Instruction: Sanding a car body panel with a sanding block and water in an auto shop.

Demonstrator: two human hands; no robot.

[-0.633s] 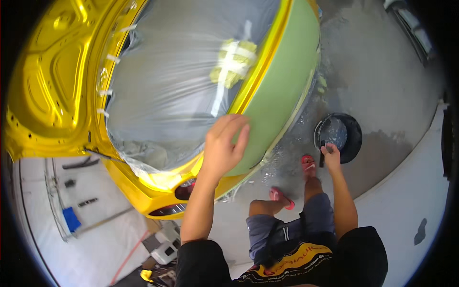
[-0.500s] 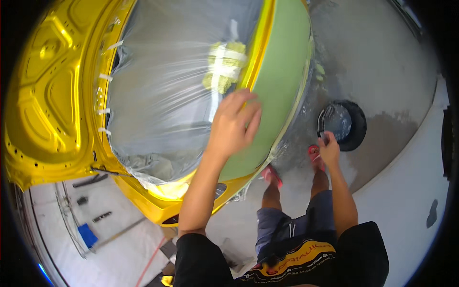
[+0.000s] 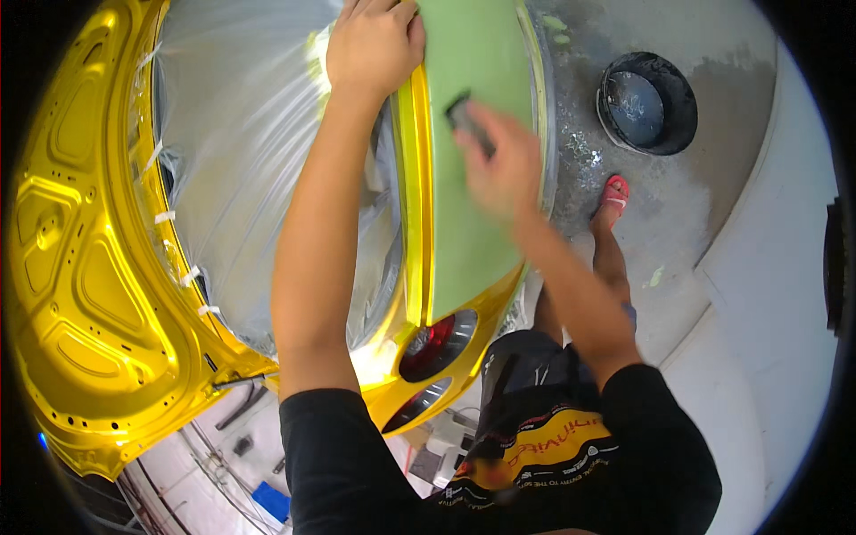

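My left hand (image 3: 374, 45) rests on the car body's yellow rim beside the plastic-covered opening (image 3: 227, 160), fingers extended toward the top of the view. My right hand (image 3: 504, 169), blurred, grips a dark, narrow block (image 3: 468, 120) against or just above the pale green panel (image 3: 477, 250). A yellow strip (image 3: 419, 205) runs between the plastic and that panel. Below the panel are two dark-and-red tail lamps (image 3: 437, 339) in yellow bodywork.
A raised yellow lid (image 3: 98, 339) fills the left side. A black bucket (image 3: 678, 116) with liquid stands on the wet grey floor right of the panel, near my red sandal (image 3: 615, 192). A white curved surface (image 3: 767, 312) is at the right. A blue item (image 3: 272, 499) lies at lower left.
My right hand has lifted the dark block from beside the bucket onto or over the green panel. My left hand has moved farther along the rim, toward the top of the view.
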